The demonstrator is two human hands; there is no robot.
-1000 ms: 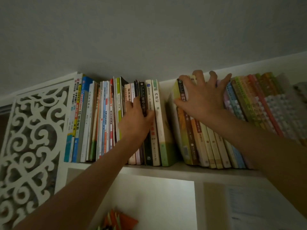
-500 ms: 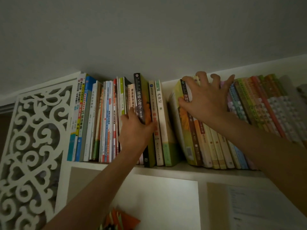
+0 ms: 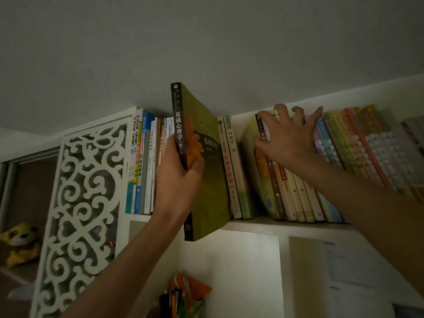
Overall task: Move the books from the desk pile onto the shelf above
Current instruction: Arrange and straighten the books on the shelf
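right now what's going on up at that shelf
A person's left hand grips a green book by its dark spine, holding it partly out of the row, its bottom corner below the shelf edge. The right hand is spread against the leaning books to the right, bracing them.

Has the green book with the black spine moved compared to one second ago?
Yes. The green book, gripped by the left hand, has come out of the row toward the camera; its bottom now hangs below the shelf board.

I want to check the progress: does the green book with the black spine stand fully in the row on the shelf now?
No, the left hand holds the green book out in front of the row, its lower end below the shelf edge.
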